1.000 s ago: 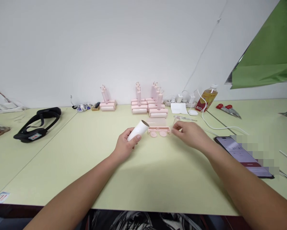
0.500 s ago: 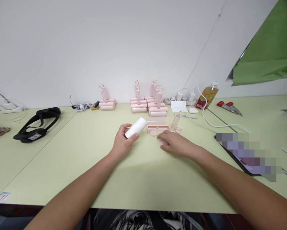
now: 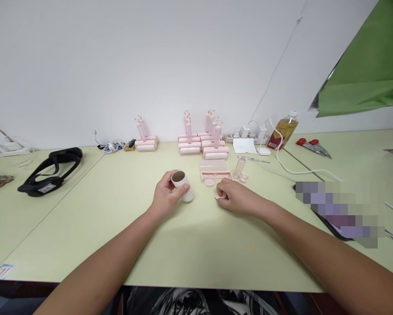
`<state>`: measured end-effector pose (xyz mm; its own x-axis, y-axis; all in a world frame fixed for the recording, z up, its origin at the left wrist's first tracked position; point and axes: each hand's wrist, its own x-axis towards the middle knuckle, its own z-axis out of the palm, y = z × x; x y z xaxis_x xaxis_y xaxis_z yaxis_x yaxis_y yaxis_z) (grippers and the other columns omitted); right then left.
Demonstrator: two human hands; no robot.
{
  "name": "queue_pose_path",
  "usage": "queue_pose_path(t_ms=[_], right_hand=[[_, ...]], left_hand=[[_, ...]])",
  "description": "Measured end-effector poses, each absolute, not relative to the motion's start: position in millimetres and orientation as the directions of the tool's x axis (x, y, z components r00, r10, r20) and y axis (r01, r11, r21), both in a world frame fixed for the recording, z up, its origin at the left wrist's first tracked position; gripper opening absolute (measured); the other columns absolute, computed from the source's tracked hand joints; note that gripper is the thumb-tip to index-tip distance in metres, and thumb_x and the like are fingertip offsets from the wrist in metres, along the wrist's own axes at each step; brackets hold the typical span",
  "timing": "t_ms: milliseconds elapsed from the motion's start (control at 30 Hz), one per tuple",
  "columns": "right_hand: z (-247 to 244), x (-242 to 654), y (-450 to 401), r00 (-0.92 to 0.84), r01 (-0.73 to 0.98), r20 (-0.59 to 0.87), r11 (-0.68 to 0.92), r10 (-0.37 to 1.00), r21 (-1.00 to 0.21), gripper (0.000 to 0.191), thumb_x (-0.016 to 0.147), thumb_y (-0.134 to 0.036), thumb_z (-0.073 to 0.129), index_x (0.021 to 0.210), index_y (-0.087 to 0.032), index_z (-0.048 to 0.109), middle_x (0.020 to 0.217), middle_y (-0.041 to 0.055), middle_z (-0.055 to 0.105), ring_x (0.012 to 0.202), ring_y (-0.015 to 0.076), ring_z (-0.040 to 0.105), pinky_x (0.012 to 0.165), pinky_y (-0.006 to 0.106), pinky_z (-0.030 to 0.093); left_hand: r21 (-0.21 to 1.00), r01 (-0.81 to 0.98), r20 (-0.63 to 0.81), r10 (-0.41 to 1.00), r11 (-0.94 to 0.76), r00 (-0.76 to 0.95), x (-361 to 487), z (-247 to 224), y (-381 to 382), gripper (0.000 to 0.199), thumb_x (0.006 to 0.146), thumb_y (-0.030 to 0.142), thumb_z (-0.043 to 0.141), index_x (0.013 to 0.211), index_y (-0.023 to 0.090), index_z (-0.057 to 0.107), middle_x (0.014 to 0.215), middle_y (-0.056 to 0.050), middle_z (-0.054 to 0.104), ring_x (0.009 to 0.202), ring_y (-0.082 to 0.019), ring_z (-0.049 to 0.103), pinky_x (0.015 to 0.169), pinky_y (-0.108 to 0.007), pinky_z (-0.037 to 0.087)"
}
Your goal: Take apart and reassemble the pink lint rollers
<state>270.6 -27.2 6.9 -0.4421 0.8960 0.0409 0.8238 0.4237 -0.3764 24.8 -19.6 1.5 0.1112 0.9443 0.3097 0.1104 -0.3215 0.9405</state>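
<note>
Left hand (image 3: 163, 195) fingers wrap white roll (image 3: 187, 194); right hand (image 3: 236, 197) fingers pinch pink disc (image 3: 219, 197) at roll's three o'clock.

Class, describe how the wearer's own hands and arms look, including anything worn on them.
The left hand and right hand are ungloved. Both forearms are bare, with no sleeve or watch visible. Black-and-white patterned clothing shows at the bottom edge.
</note>
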Motion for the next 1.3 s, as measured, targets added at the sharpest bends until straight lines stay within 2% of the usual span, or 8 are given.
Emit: queue_pose_path(t_ms=[167, 333, 467, 600, 700, 867, 1067, 1300], right_hand=[[6, 271, -26, -0.448, 0.833, 0.005, 0.42, 0.894, -0.361, 0.008, 0.077, -0.014, 0.052, 0.071, -0.018, 0.05, 0.08, 0.0044, 0.056, 0.069, 0.0164, 0.051, 0.061, 0.026, 0.034], [7, 268, -29, -0.439, 0.84, 0.011, 0.415, 0.898, -0.349, 0.005, 0.076, -0.019, 0.056, 0.081, -0.019, 0.056, 0.091, 0.0056, 0.058, 0.077, 0.0187, 0.055, 0.063, 0.026, 0.035], [4, 262, -31, -0.414, 0.842, 0.023, 0.392, 0.91, -0.371, 0.008, 0.078, -0.026, 0.057, 0.084, -0.02, 0.056, 0.091, 0.0053, 0.059, 0.077, 0.0189, 0.054, 0.062, 0.026, 0.035], [2, 259, -29, -0.4, 0.827, 0.063, 0.39, 0.914, -0.405, 0.003, 0.077, -0.021, 0.056, 0.08, -0.019, 0.055, 0.084, 0.0043, 0.059, 0.075, 0.0182, 0.053, 0.062, 0.027, 0.034], [1, 256, -29, -0.357, 0.747, 0.156, 0.381, 0.921, -0.544, 0.009, 0.077, -0.025, 0.059, 0.076, -0.019, 0.053, 0.08, 0.0023, 0.058, 0.065, 0.0148, 0.049, 0.058, 0.026, 0.034], [-2, 248, -37, -0.319, 0.413, 0.213, 0.337, 0.924, -0.846, 0.017, 0.083, -0.034, 0.057, 0.074, -0.02, 0.05, 0.087, 0.0025, 0.059, 0.061, 0.0116, 0.047, 0.055, 0.024, 0.038], [4, 250, -40, -0.416, 0.613, 0.254, 0.475, 0.873, -0.631, 0.01, 0.079, -0.023, 0.058, 0.087, -0.021, 0.053, 0.093, 0.0032, 0.057, 0.071, 0.0146, 0.052, 0.065, 0.028, 0.041], [6, 261, -35, -0.468, 0.8, 0.029, 0.437, 0.883, -0.412, 0.027, 0.079, -0.029, 0.059, 0.104, -0.021, 0.06, 0.101, 0.0068, 0.06, 0.089, 0.0229, 0.056, 0.07, 0.03, 0.041]], left_hand=[[0.846, 0.277, 0.393, 0.885, -0.455, 0.251, 24, 0, -22, 0.047, 0.077, 0.04, 0.068, 0.119, 0.022, 0.056, 0.113, -0.007, 0.061, 0.102, -0.021, 0.058, 0.09, -0.033, 0.046], [0.77, 0.454, 0.288, 0.879, -0.449, 0.38, 23, 1, -25, 0.052, 0.08, 0.044, 0.065, 0.127, 0.025, 0.053, 0.111, -0.005, 0.063, 0.103, -0.021, 0.058, 0.092, -0.035, 0.046], [0.751, 0.58, 0.127, 0.93, -0.317, 0.344, 23, -1, -24, 0.061, 0.076, 0.045, 0.068, 0.129, 0.024, 0.047, 0.109, -0.006, 0.063, 0.094, -0.022, 0.061, 0.08, -0.034, 0.049], [0.709, 0.637, 0.076, 0.93, -0.303, 0.359, 23, -2, -23, 0.043, 0.075, 0.04, 0.066, 0.113, 0.024, 0.055, 0.102, -0.003, 0.065, 0.086, -0.021, 0.062, 0.07, -0.031, 0.049], [0.696, 0.631, 0.097, 0.915, -0.344, 0.392, 24, -1, -25, 0.036, 0.074, 0.037, 0.067, 0.107, 0.024, 0.06, 0.103, -0.002, 0.067, 0.089, -0.021, 0.062, 0.074, -0.031, 0.048], [0.725, 0.541, 0.151, 0.865, -0.426, 0.478, 26, 2, -28, 0.039, 0.074, 0.034, 0.068, 0.111, 0.025, 0.061, 0.107, -0.001, 0.067, 0.094, -0.02, 0.062, 0.079, -0.03, 0.049], [0.702, 0.583, 0.143, 0.882, -0.41, 0.449, 26, 1, -26, 0.039, 0.074, 0.037, 0.067, 0.11, 0.023, 0.061, 0.109, -0.003, 0.067, 0.096, -0.022, 0.062, 0.08, -0.032, 0.049], [0.697, 0.621, 0.09, 0.902, -0.359, 0.422, 24, 1, -24, 0.039, 0.075, 0.039, 0.066, 0.111, 0.025, 0.061, 0.109, -0.001, 0.067, 0.095, -0.022, 0.063, 0.078, -0.032, 0.05]])
